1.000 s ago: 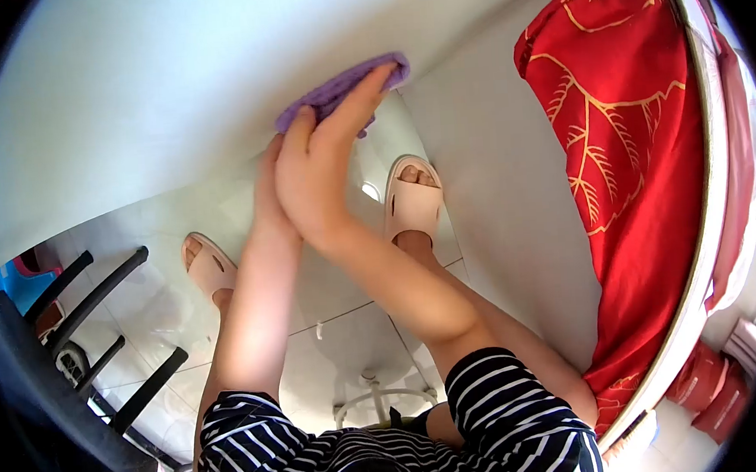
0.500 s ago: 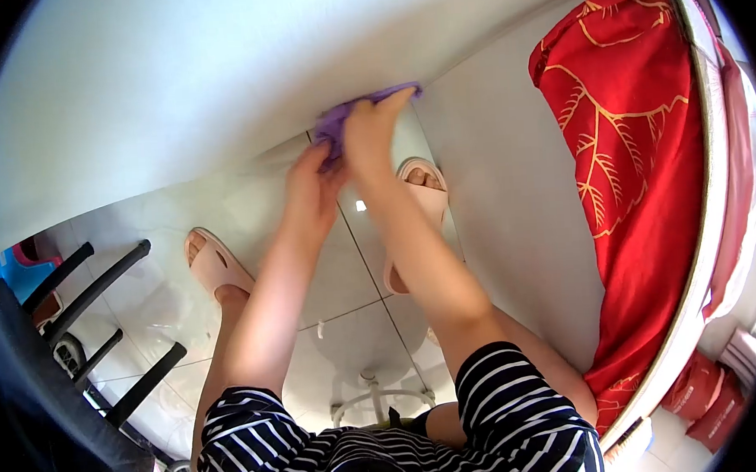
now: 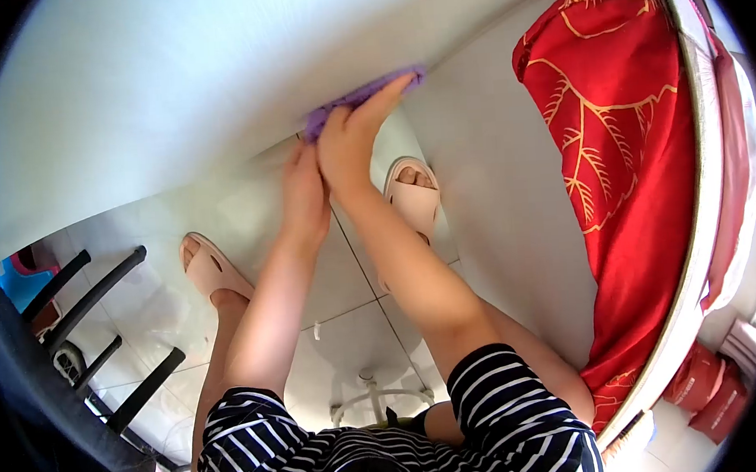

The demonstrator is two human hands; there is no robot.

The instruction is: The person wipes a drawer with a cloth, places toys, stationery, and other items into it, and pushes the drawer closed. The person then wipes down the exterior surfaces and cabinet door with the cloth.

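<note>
A crumpled purple cloth (image 3: 365, 90) lies against the low part of a pale, smooth upright surface (image 3: 213, 82), close to the corner with a grey-white side panel. My right hand (image 3: 348, 143) presses on the cloth, its thumb stretched along it towards the corner. Beside it, touching its wrist side, my left hand (image 3: 304, 189) has the cloth's near left end between thumb and fingers; these fingertips are slightly blurred. The far side of the cloth and most of my right fingers are hidden.
Red fabric with gold leaf lines (image 3: 614, 135) hangs over the side panel (image 3: 486, 169) on the right. A dark chair with black legs (image 3: 96, 296) lies on the left. My slippered feet stand on the tiled floor (image 3: 342, 351). A wheeled stool base (image 3: 372, 399) is below me.
Both hands and the cloth have shifted slightly left and up along the pale surface. The cloth looks flatter against it, and my left hand has drawn closer to the right.
</note>
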